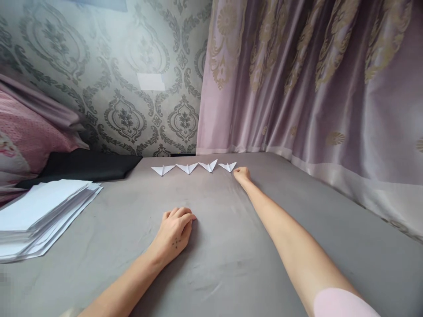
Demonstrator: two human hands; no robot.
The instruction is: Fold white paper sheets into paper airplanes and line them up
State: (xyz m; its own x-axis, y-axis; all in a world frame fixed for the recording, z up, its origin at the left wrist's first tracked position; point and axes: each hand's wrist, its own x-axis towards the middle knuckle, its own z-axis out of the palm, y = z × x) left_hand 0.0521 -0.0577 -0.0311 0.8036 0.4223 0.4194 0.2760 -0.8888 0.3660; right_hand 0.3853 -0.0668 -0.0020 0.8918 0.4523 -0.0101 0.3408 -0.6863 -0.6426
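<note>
Now right hand [242, 173] curled empty, touching rightmost paper plane [228, 166]; left hand [176, 230] loosely closed, empty.

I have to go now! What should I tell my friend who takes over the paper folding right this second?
Left hand: empty, curled knuckles-down on the grey sheet.
Right hand: stretched out, holding nothing, beside the rightmost paper plane.
Things: four folded paper planes in a row by the wall, the others at. The stack of blank paper lies at the left.
Done: four planes folded and lined up.
Left: probably more sheets to fold; the stack looks thick.
</note>
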